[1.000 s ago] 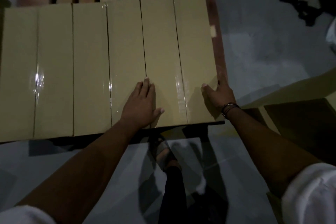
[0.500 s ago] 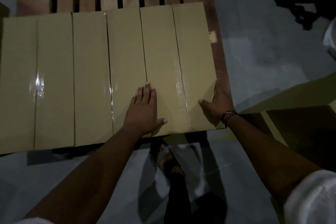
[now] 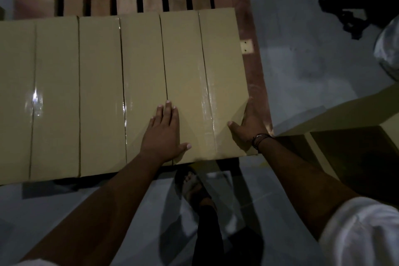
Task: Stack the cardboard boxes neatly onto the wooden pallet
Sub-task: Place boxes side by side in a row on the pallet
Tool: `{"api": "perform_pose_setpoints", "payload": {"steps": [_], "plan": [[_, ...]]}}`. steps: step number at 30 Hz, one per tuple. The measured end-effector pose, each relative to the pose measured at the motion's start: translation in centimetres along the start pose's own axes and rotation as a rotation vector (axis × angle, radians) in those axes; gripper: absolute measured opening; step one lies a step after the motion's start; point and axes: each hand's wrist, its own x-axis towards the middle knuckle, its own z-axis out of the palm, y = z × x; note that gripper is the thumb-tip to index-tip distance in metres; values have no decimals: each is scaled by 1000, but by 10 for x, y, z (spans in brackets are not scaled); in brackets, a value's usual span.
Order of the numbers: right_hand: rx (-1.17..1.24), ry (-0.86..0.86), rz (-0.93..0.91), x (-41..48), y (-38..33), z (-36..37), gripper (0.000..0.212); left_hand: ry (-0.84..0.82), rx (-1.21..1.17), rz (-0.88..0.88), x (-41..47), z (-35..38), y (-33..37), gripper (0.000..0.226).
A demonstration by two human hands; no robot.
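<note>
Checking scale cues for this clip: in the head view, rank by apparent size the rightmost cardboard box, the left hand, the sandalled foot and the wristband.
1. rightmost cardboard box
2. left hand and sandalled foot: these look alike, and the foot is farther from the camera, so I have not ranked them.
3. wristband

white sleeves (image 3: 364, 233), dark cord bracelet (image 3: 258, 141) right wrist, dark trousers (image 3: 207, 235), sandal (image 3: 191, 185)

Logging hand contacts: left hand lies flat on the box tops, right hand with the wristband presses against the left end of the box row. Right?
One slip: in the head view the right hand, with its wristband, presses against the right end of the row, at the rightmost cardboard box. The left hand does lie flat on the box tops.
</note>
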Motion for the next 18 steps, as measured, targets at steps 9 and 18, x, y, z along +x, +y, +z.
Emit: {"api": "perform_pose_setpoints", "payload": {"steps": [9,18], "plan": [[-196,122,-150,-60,-27,-3,99,147,-127,95,-33,-10,44,95],[-94,262,-116,-192,24,-63,87,171,-168,256,-90,-40,167,75]]}}
